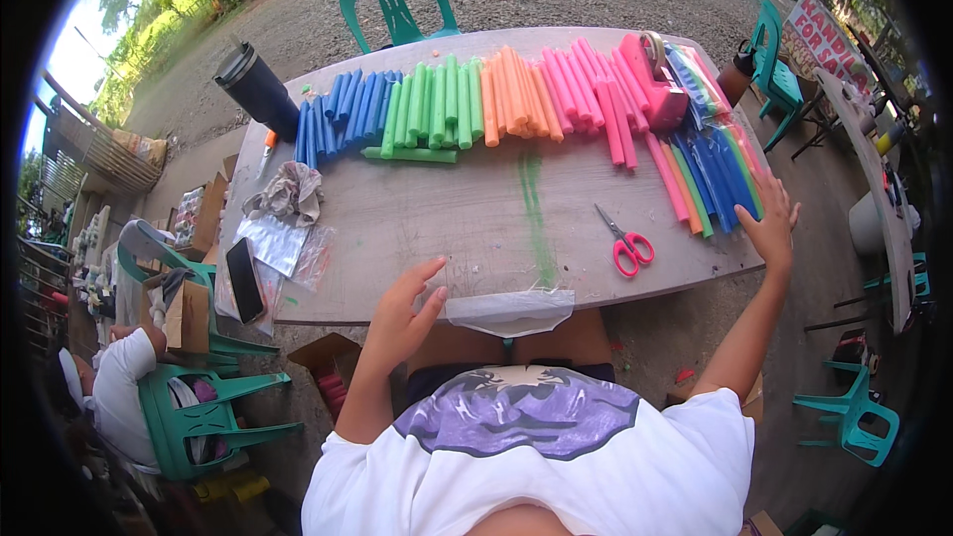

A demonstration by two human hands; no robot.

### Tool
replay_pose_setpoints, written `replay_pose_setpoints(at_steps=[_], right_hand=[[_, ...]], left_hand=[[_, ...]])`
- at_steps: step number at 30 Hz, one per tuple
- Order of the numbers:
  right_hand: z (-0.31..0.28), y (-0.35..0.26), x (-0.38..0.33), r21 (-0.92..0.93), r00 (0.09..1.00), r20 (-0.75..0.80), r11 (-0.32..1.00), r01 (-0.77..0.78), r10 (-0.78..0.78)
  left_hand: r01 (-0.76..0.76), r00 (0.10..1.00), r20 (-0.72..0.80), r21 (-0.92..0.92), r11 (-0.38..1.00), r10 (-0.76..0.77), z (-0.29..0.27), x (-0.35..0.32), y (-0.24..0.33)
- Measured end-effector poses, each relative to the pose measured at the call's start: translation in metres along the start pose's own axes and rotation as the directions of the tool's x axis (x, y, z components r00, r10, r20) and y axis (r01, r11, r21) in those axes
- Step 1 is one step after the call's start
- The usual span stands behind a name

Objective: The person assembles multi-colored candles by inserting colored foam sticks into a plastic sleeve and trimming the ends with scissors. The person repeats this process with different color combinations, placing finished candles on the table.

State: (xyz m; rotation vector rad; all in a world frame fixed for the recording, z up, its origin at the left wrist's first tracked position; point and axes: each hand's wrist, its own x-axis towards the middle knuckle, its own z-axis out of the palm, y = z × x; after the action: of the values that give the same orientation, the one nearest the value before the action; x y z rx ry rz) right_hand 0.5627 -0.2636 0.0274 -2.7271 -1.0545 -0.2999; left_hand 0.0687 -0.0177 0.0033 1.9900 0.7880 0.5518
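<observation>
My left hand (403, 316) hovers at the table's front edge, its fingers stretched out and nothing in them. Beside it, a whitish plastic strip (511, 313) hangs at that edge. My right hand (770, 225) is spread at the right edge, against a plastic-wrapped pack of candles (717, 179) in mixed colours. Left of this pack lie scissors (627, 246) with pink handles, blades slightly apart. Across the back run piles of blue candles (342, 111), green candles (434, 104), orange candles (518, 97) and pink candles (586, 89). A pink tape dispenser (655, 84) stands beside the pink pile.
On the table's left are a dark tumbler (258, 89), a crumpled cloth (288, 194), clear plastic bags (273, 243) and a phone (245, 280). A green chair (397, 2) stands behind the table (427, 228). At the lower left, a person (124, 397) sits near green chairs.
</observation>
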Motion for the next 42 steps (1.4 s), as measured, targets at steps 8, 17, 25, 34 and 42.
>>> replay_pose_setpoints(at_steps=[8, 17, 25, 34, 42], right_hand=[[-0.014, -0.045, -0.029, -0.263, 0.909, -0.373, 0.961, 0.092, -0.189], [-0.009, -0.121, -0.06, -0.02, 0.842, -0.432, 0.938, 0.347, -0.321], [0.027, -0.203, -0.093, 0.267, 0.772, -0.347, 0.733, 0.626, -0.532], [0.039, -0.235, -0.107, 0.355, 0.741, -0.33, 0.651, 0.671, -0.585], [0.041, -0.245, -0.114, 0.356, 0.697, -0.3, 0.601, 0.715, -0.651]], left_hand=[[0.519, 0.782, -0.596, 0.784, 0.34, 0.181, -0.046, 0.014, -0.075], [0.692, 0.628, -0.767, 0.628, 0.357, 0.133, -0.089, 0.024, -0.119], [0.778, 0.575, -0.812, 0.58, 0.241, 0.099, -0.095, 0.028, -0.115], [0.609, 0.677, -0.7, 0.705, 0.363, 0.226, -0.086, 0.017, -0.121], [0.623, 0.652, -0.75, 0.614, 0.485, 0.113, -0.091, 0.021, -0.121]])
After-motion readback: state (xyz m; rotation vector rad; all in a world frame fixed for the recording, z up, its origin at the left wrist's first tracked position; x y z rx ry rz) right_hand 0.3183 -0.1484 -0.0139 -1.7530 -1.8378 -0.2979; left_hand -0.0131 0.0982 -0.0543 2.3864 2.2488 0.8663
